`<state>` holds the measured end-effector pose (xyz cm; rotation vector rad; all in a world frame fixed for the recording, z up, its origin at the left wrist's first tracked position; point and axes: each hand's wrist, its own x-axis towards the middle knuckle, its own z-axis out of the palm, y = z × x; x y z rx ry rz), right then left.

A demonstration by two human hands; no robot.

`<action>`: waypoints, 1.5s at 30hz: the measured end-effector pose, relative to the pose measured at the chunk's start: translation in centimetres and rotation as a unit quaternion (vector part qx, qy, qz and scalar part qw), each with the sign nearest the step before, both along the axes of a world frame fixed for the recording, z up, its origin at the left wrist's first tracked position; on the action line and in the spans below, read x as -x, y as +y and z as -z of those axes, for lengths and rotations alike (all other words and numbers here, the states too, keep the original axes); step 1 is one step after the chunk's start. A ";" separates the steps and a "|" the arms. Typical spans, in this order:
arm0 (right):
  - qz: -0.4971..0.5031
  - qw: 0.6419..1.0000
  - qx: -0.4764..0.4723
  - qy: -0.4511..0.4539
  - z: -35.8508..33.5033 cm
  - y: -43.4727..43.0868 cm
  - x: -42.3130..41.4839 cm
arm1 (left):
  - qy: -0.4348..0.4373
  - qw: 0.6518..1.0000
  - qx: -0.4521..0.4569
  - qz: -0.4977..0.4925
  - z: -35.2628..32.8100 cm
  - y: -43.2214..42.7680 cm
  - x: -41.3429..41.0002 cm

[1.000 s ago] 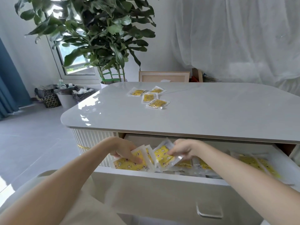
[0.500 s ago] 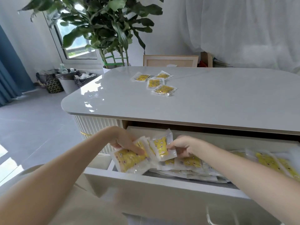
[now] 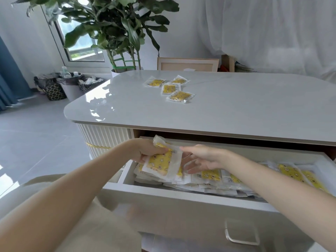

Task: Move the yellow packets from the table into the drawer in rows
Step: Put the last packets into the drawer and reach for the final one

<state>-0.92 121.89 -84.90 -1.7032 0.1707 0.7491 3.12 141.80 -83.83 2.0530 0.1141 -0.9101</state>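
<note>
Yellow packet (image 3: 161, 161): gripped by left hand (image 3: 145, 151) over drawer (image 3: 181, 198).
Right hand (image 3: 201, 159): open, empty, beside it.
Tabletop (image 3: 236, 106): four packets (image 3: 171, 88) lying loose.

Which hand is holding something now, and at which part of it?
The left hand grips a yellow packet by its upper left edge, above the drawer. The right hand is open and holds nothing.

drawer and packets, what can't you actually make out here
- Head view: drawer back left corner, hidden by left hand and its held packet.
- Packet rows under right hand and forearm: covered.
- Drawer's right end: cut off by the frame edge.
- Print on the four table packets: too small.
</note>
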 end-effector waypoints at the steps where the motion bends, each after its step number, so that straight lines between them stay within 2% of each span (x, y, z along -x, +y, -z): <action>1: 0.005 1.000 -0.019 0.003 0.1 0.1 0.2 | -0.005 1.000 0.001 -0.010 0.2 -0.5 0.1; 5: 0.056 0.997 0.006 -0.048 1.2 -0.2 1.2 | 0.003 0.999 0.042 -0.029 0.3 -2.9 1.3; 8: 0.090 0.994 0.024 -0.050 1.6 -1.8 1.5 | 0.040 0.993 0.093 -0.054 0.0 -3.6 1.7; 15: 0.148 0.986 0.034 -0.063 0.4 -3.7 1.9 | 0.057 0.989 0.095 -0.098 0.0 -3.3 1.7; 24: 0.180 0.968 0.161 -0.062 0.9 -7.9 1.2 | -0.039 0.993 -0.060 -0.096 1.0 -0.9 1.1; 26: 0.167 0.961 0.213 -0.054 1.3 -8.7 1.3 | -0.071 0.988 -0.120 -0.070 1.2 -0.8 1.2; 28: 0.154 0.954 0.252 -0.050 1.8 -9.4 1.5 | -0.120 0.968 -0.218 -0.014 1.4 -1.0 1.2; 30: 0.147 0.952 0.264 -0.043 2.0 -9.7 1.8 | -0.185 0.925 -0.328 0.050 1.7 -1.3 1.4; 32: 0.140 0.948 0.281 -0.043 2.0 -9.9 1.9 | -0.263 0.872 -0.398 0.111 2.0 -1.6 1.8; 34: 0.127 0.935 0.326 -0.057 1.9 -9.8 2.0 | -0.305 0.848 -0.408 0.146 1.9 -1.6 1.9; 36: 0.093 0.903 0.410 -0.091 1.7 -9.8 2.1 | -0.302 0.841 -0.387 0.227 1.7 -1.6 1.8; 39: 0.012 0.817 0.553 -0.163 1.4 -9.8 2.8 | -0.272 0.826 -0.333 0.364 2.0 -2.2 1.6; 41: -0.011 0.764 0.611 -0.206 1.4 -9.7 3.1 | -0.248 0.808 -0.346 0.408 2.7 -2.5 1.7; 42: -0.020 0.750 0.626 -0.214 1.4 -9.6 3.1 | -0.242 0.798 -0.361 0.417 3.0 -2.5 1.7; 43: -0.049 0.755 0.619 -0.213 1.2 -9.3 3.0 | -0.239 0.791 -0.373 0.422 3.2 -2.6 1.8; 45: -0.143 0.803 0.548 -0.185 0.9 -8.9 2.8 | -0.246 0.789 -0.373 0.422 3.1 -2.7 1.8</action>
